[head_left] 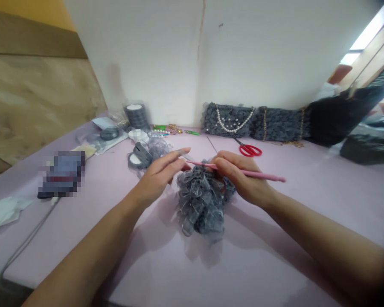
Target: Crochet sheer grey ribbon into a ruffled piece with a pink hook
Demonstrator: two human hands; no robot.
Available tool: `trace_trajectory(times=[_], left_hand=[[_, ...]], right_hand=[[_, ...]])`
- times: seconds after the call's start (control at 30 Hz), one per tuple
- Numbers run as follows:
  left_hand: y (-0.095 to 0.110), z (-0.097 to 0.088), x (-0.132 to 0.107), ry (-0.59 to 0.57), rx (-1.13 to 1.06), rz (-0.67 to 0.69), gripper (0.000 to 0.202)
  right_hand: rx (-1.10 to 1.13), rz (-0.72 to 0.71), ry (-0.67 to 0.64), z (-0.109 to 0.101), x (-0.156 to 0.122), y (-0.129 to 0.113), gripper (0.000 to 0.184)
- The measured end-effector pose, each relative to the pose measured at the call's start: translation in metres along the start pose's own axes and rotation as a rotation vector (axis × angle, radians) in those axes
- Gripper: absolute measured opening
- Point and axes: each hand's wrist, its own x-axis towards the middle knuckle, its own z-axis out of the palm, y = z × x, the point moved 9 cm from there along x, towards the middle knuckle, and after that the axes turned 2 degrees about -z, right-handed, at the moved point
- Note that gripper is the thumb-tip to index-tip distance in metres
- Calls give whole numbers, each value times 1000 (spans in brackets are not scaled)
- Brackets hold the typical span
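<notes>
My right hand [240, 170] is closed around a pink crochet hook [262, 175], whose tip points left toward my left fingers. Under the hook hangs a ruffled piece of grey sheer ribbon crochet [200, 200], its loops spilling down over the table. My left hand [161, 175] is at the left of the hook tip, index finger stretched out. A sheer grey ribbon [182, 152] runs across that finger toward the work, held by the left hand; its thumb is mostly hidden. Just behind the left hand lie a grey ribbon spool [139, 157] and loose sheer ribbon [160, 147].
Red-handled scissors [251, 150] lie beyond my right hand. Two grey ruffled bags, one with a pearl strand [233, 128], one with gold chain [265, 123], lean on the wall. Stacked spools [137, 117] stand back left; a blurred-out device [62, 175] with a cable [32, 243] lies left.
</notes>
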Motion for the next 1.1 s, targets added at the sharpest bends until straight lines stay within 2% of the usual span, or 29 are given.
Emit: trace_trajectory(times=[0.1, 0.27, 0.37, 0.43, 0.57, 0.7, 0.9, 1.1], left_hand=[[-2, -7, 3, -7, -7, 7, 46], [-9, 20, -3, -246, -255, -3, 55], [-6, 32, -8, -321, -396, 4, 57], [-4, 35, -10, -308, -433, 2, 59], [-3, 36, -11, -200, -454, -43, 64], [-10, 39, -12, -115, -390, -124, 62], [-14, 45, -14, -188, -444, -181, 66], [-12, 42, -13, -209, -448, -145, 70]], right_hand=[[57, -20, -29, 0, 0, 2, 38], [77, -76, -63, 1, -2, 3, 42], [91, -105, -96, 3, -3, 1, 42], [96, -119, -113, 5, -4, -1, 42], [102, -132, -115, 9, -5, -4, 42], [56, -164, -141, 16, -6, -10, 38], [37, -149, -127, 15, -4, -6, 36], [30, -121, -71, 7, -1, 2, 39]])
